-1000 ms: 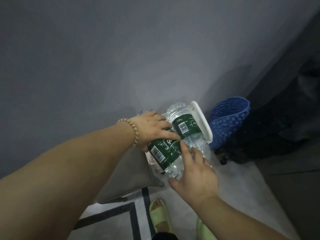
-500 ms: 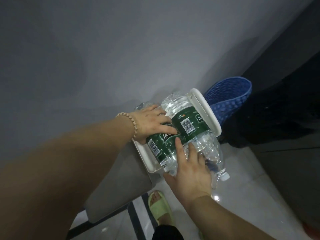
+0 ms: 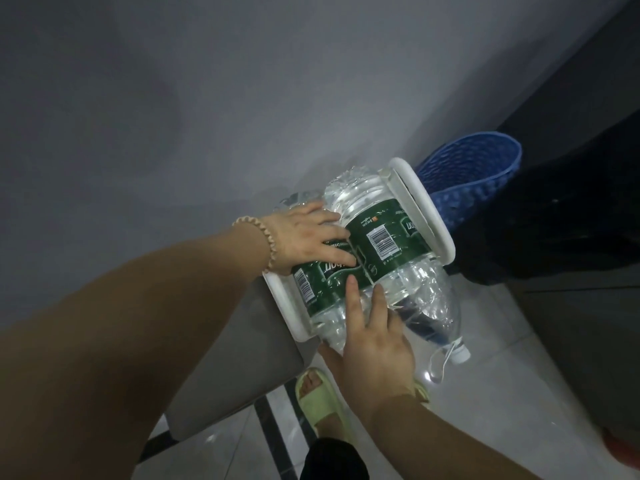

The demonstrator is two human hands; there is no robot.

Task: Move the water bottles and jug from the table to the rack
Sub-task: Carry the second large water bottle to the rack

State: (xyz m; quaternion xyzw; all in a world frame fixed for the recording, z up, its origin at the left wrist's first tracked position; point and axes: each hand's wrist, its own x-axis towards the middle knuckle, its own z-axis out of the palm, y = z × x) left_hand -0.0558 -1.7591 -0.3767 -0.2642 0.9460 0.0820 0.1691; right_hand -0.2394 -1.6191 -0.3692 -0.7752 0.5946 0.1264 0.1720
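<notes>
Two large clear water bottles with green labels lie side by side on a white rack [image 3: 420,209], necks pointing towards me. The right bottle [image 3: 384,233] ends in a white cap at the lower right. My left hand [image 3: 306,239], with a bead bracelet at the wrist, presses flat on the left bottle [image 3: 320,282]. My right hand [image 3: 372,337] rests on the neck end of that left bottle, fingers spread over both bottles. A third clear bottle top [image 3: 298,199] peeks out behind my left hand.
A blue perforated basket [image 3: 467,174] stands right behind the rack against the grey wall. Dark cloth [image 3: 554,220] fills the right side. A grey tabletop corner [image 3: 235,368] lies under my left arm. My feet in green slippers [image 3: 318,400] stand on pale tiles.
The view has drawn closer and lower towards the rack. Both hands stay on the bottles, which have settled deeper between the white rails; my right hand has slid towards the necks.
</notes>
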